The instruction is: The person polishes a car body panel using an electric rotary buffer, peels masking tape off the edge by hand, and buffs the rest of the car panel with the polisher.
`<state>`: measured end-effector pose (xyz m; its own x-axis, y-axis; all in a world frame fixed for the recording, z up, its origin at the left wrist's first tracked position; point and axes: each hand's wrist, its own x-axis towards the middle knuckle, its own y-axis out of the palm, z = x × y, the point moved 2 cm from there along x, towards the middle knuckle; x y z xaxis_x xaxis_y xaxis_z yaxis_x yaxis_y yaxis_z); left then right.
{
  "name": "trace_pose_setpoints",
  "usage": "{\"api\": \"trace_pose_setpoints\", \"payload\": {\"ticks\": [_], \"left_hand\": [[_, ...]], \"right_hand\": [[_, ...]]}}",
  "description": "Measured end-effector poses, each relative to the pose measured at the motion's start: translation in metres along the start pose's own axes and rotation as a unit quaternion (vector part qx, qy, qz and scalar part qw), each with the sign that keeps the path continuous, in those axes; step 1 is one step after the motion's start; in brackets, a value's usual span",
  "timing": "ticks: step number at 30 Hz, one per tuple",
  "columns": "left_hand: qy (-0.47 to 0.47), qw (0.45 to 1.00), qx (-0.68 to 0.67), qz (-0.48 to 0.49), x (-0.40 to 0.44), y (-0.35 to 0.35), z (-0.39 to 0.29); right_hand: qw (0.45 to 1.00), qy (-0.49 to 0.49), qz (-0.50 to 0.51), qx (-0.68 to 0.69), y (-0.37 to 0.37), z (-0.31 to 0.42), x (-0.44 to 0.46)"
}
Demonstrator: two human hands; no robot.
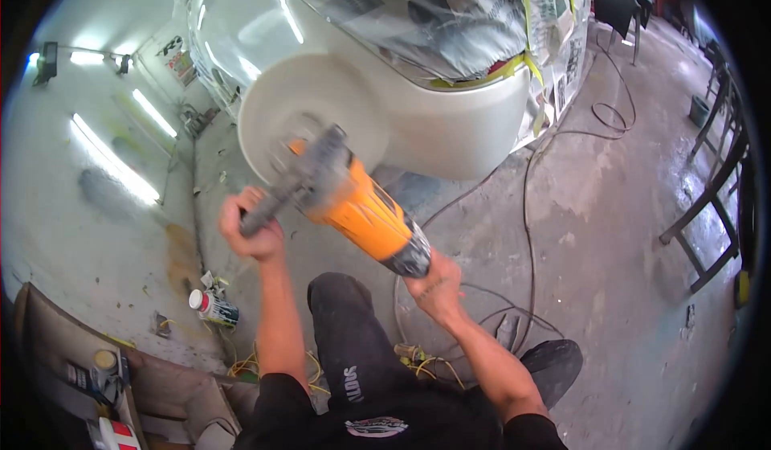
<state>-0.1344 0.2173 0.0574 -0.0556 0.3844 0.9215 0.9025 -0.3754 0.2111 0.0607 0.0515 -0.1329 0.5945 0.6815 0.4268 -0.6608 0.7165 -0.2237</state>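
An orange and black power tool (pixel 365 213), blurred at its head, is held between both hands. My left hand (pixel 255 229) is closed round its dark side handle. My right hand (pixel 438 285) grips the rear end of its body. The tool's head is against or just in front of a pale, glossy car bumper (pixel 474 128); whether it touches cannot be made out. Above the bumper, clear plastic and printed paper (pixel 450 24) cover part of the car, edged with yellow-green tape (pixel 482 75).
Dark cables (pixel 528 217) loop over the grey floor (pixel 594 305). A white-lidded container (pixel 213 307) stands at the left, above a wooden shelf unit (pixel 152 370) with bottles. Metal frames (pixel 715 201) line the right side. My knees are below the tool.
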Motion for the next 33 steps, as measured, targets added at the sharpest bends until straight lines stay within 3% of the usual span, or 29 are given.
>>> {"api": "trace_pose_setpoints", "payload": {"ticks": [2,5,7,9,11,14,16,17,23,29,33], "left_hand": [[-0.102,0.991,-0.009,-0.084,0.011,-0.019,0.020],[-0.099,0.984,-0.041,-0.142,-0.001,-0.019,0.026],[-0.043,0.997,0.011,-0.062,-0.028,-0.008,0.024],[-0.023,0.999,-0.022,-0.023,-0.053,0.017,0.008],[-0.035,0.999,-0.012,0.022,-0.074,0.036,-0.007],[-0.073,0.997,0.008,-0.014,-0.096,0.064,-0.030],[-0.082,0.995,-0.005,0.057,-0.096,0.068,-0.029],[-0.076,0.995,-0.026,0.050,-0.094,0.060,-0.022],[-0.053,0.997,-0.060,-0.007,-0.042,-0.018,0.040],[-0.117,0.983,-0.065,-0.124,-0.021,-0.135,0.143],[-0.186,0.960,-0.067,-0.198,-0.057,-0.194,0.209]], "right_hand": [[1.000,0.012,-0.002,-0.016,-0.002,0.012,0.009],[0.999,-0.013,-0.012,-0.044,-0.005,0.013,0.010],[0.998,-0.029,-0.024,-0.053,-0.019,-0.008,-0.008],[0.999,-0.016,-0.037,-0.022,-0.032,-0.033,-0.031],[0.997,-0.030,-0.053,-0.042,-0.046,-0.053,-0.051],[0.996,-0.003,-0.086,0.019,-0.057,-0.070,-0.062],[0.998,0.025,-0.053,0.024,-0.057,-0.074,-0.063],[0.998,0.057,-0.027,0.028,-0.052,-0.076,-0.062],[1.000,0.015,-0.009,0.005,0.038,-0.055,-0.028],[0.995,-0.007,0.004,-0.095,0.143,-0.047,0.051],[0.989,-0.054,-0.007,-0.140,0.172,-0.072,0.077]]}}
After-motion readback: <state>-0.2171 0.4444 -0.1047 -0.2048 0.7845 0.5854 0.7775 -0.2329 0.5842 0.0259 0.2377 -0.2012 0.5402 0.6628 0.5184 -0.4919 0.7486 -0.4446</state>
